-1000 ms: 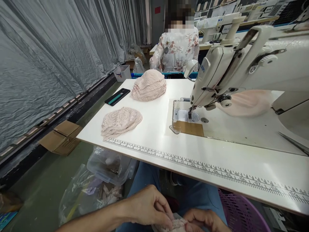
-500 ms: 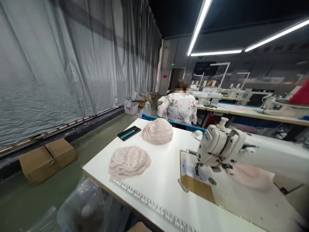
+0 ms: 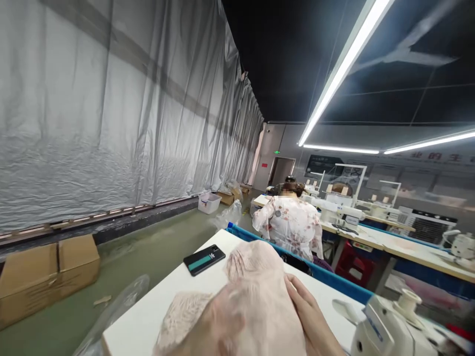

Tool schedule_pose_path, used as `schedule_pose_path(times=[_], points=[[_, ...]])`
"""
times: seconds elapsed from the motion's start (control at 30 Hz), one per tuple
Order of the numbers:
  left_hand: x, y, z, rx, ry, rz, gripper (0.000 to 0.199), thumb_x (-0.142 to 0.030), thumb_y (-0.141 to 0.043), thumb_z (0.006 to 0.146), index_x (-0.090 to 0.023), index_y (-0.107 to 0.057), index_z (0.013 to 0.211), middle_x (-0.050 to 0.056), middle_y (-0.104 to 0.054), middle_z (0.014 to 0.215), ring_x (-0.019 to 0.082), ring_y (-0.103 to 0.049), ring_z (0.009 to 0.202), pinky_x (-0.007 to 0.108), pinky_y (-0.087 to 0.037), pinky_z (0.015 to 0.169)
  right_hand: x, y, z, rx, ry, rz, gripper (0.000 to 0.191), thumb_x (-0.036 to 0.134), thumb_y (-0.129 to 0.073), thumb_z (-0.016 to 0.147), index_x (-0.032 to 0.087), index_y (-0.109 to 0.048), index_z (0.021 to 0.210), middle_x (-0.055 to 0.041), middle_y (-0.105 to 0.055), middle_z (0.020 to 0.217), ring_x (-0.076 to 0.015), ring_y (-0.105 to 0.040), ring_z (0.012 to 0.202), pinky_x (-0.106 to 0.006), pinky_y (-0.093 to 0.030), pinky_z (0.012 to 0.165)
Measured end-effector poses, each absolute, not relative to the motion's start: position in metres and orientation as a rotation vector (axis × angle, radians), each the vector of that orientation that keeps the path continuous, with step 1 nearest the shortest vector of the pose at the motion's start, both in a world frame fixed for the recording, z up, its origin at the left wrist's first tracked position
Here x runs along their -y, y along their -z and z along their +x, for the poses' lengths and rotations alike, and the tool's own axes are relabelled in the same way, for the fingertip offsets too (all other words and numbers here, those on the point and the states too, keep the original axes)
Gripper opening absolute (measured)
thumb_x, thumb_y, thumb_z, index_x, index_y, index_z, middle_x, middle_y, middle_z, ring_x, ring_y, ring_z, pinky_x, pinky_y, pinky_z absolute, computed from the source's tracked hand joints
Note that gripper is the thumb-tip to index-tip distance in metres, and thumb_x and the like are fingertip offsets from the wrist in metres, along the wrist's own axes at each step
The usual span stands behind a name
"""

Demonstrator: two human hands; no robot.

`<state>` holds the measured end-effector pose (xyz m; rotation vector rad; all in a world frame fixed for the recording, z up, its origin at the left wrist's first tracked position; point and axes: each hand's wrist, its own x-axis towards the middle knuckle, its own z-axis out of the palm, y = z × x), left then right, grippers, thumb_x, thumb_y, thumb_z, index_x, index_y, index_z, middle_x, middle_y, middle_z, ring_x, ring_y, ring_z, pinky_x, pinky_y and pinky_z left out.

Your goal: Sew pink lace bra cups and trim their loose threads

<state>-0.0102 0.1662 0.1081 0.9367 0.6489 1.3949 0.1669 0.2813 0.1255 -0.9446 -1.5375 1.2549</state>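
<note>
A pale pink textured fabric piece (image 3: 274, 301) is at the front of the white sewing table, between my two hands. My right hand (image 3: 309, 316) lies along its right side, fingers bent against the cloth. On the left, my left hand (image 3: 218, 324) overlaps the same fabric, but motion smears its fingers, so its grip is unclear. Just beyond, a rounded pale pink fabric bundle (image 3: 239, 262) is partly covered by the piece. A second lacy bundle (image 3: 185, 314) sits to the left, partly behind my left hand.
A black phone (image 3: 204, 259) lies on the table (image 3: 137, 316). At the lower right stands a sewing machine (image 3: 393, 326). A blue edge strip (image 3: 334, 277) runs along the far side. Beyond it a person (image 3: 293, 222) sits. A cardboard box (image 3: 48, 277) is on the floor.
Both my hands have come into view from below with the pale pink fabric piece between them. The camera has tilted up, dropping the table and machine lower in view.
</note>
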Motion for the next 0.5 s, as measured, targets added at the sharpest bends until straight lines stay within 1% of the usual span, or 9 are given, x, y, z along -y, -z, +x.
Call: schedule_pose_path(times=[0.03,0.07,0.13,0.2,0.23,0.3,0.37,0.43,0.5], points=[[-0.193,-0.117,-0.015,-0.665,-1.473,0.898,0.078,-0.038,-0.082,0.065,-0.022,-0.047,0.133,0.011,-0.056,0.126,0.028,-0.057,0.111,0.032,-0.049,0.088,-0.301,-0.13,0.159,1.528,-1.2,-0.961,0.048,0.063,-0.056,0.082,0.018,-0.061,0.099,-0.0001,-0.067,0.081,-0.0203,-0.067,0.074,-0.03,-0.053,0.063],[-0.22,-0.124,-0.018,-0.763,-1.491,0.918,0.079,-0.032,-0.082,0.065,-0.021,-0.045,0.134,0.012,-0.056,0.126,0.027,-0.059,0.108,0.031,-0.05,0.085,-0.322,-0.134,0.152,1.505,-1.138,-1.0,0.043,0.057,-0.054,0.087,0.017,-0.06,0.102,-0.0007,-0.067,0.086,-0.0193,-0.066,0.076,-0.031,-0.053,0.065],[-0.273,-0.136,-0.023,-1.005,-1.543,1.0,0.077,-0.023,-0.076,0.07,-0.019,-0.039,0.138,0.013,-0.057,0.124,0.022,-0.063,0.099,0.028,-0.051,0.081,-0.364,-0.139,0.141,1.44,-1.005,-1.115,0.031,0.041,-0.054,0.093,0.016,-0.058,0.112,-0.0042,-0.064,0.105,-0.0183,-0.064,0.086,-0.036,-0.054,0.074],[-0.318,-0.138,-0.026,-1.151,-1.539,1.028,0.072,-0.017,-0.072,0.075,-0.02,-0.037,0.139,0.013,-0.056,0.124,0.02,-0.064,0.094,0.029,-0.052,0.078,-0.402,-0.138,0.135,1.37,-0.882,-1.282,0.031,0.035,-0.057,0.093,0.017,-0.056,0.118,-0.0061,-0.06,0.116,-0.0205,-0.063,0.095,-0.04,-0.053,0.079],[-0.337,-0.137,-0.027,-1.243,-1.534,1.054,0.066,-0.018,-0.069,0.078,-0.019,-0.04,0.137,0.014,-0.055,0.124,0.02,-0.062,0.095,0.03,-0.052,0.079,-0.418,-0.136,0.133,1.35,-0.831,-1.363,0.031,0.034,-0.058,0.092,0.018,-0.055,0.119,-0.0067,-0.059,0.119,-0.0212,-0.062,0.098,-0.042,-0.053,0.081],[-0.364,-0.129,-0.028,-1.421,-1.518,1.15,0.045,-0.025,-0.062,0.088,-0.018,-0.047,0.129,0.012,-0.053,0.125,0.021,-0.059,0.102,0.037,-0.051,0.085,-0.44,-0.13,0.132,1.328,-0.742,-1.51,0.03,0.033,-0.057,0.092,0.019,-0.056,0.119,-0.007,-0.058,0.121,-0.0215,-0.061,0.1,-0.042,-0.052,0.083],[-0.379,-0.119,-0.028,-1.579,-1.457,1.287,0.032,-0.031,-0.055,0.092,-0.018,-0.053,0.121,0.01,-0.053,0.124,0.022,-0.056,0.106,0.042,-0.049,0.089,-0.452,-0.122,0.133,1.339,-0.68,-1.621,0.028,0.033,-0.056,0.093,0.02,-0.056,0.118,-0.007,-0.058,0.122,-0.0206,-0.061,0.1,-0.042,-0.052,0.084],[-0.385,-0.109,-0.027,-1.705,-1.346,1.436,0.029,-0.033,-0.055,0.093,-0.018,-0.056,0.117,0.009,-0.053,0.124,0.023,-0.055,0.108,0.044,-0.048,0.091,-0.455,-0.113,0.136,1.38,-0.637,-1.682,0.026,0.033,-0.055,0.094,0.021,-0.057,0.117,-0.007,-0.058,0.122,-0.0199,-0.061,0.1,-0.041,-0.052,0.084],[-0.386,-0.102,-0.024,-1.802,-1.213,1.566,0.029,-0.032,-0.056,0.092,-0.018,-0.056,0.117,0.009,-0.052,0.126,0.024,-0.054,0.11,0.045,-0.046,0.093,-0.454,-0.105,0.141,1.439,-0.606,-1.696,0.026,0.033,-0.055,0.094,0.022,-0.057,0.118,-0.0069,-0.058,0.122,-0.0198,-0.061,0.1,-0.041,-0.052,0.084]])
